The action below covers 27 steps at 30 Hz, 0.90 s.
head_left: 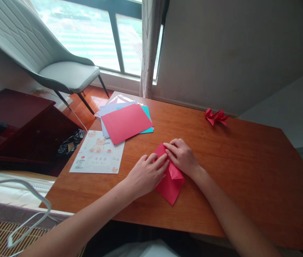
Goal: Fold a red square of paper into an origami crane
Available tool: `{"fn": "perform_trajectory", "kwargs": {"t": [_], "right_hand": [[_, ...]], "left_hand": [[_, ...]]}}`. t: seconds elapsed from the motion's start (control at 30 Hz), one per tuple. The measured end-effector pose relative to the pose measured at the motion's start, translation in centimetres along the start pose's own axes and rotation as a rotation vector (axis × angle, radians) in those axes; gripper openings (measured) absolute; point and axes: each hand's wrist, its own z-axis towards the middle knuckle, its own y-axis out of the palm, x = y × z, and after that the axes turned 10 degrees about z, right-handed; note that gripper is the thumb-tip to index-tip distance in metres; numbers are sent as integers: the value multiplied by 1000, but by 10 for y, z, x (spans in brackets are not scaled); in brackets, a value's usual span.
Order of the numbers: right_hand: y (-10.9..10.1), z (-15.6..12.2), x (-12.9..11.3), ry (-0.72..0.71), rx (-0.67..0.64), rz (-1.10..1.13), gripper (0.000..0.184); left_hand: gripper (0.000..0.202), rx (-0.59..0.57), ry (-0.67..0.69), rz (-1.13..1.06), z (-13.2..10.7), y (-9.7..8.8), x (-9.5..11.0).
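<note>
A partly folded sheet of red origami paper (pixel 170 187) lies on the wooden table in front of me, one corner pointing toward me. My left hand (pixel 148 174) rests on its left side, fingers bent and pressed down near the middle fold. At the far corner, my right hand (pixel 180 155) grips the upper right edge with fingertips close together, almost touching the left fingers. A raised, creased flap shows just below the fingers. Parts of the paper's upper half are hidden under both hands.
Left of the hands lies a stack of coloured paper with a red sheet (pixel 127 122) on top, overlapping a white bear-print sheet (pixel 98 153). Folded red paper figures (pixel 216 117) stand at the table's (pixel 247 171) far edge. A grey chair (pixel 68 73) stands by the window.
</note>
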Motion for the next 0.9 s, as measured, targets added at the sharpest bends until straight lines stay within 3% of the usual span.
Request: {"fn": "perform_trajectory", "kwargs": {"t": [0.27,0.53,0.9], "right_hand": [[-3,1,1,19,-18,53,30],[-4,8,1,163,20,227,19],[1,33,1,390,54,198,5]], "left_hand": [[43,-3,-1,-18,0,0,0],[43,1,6,18,0,1,0],[45,8,5,33,0,2,0]]}}
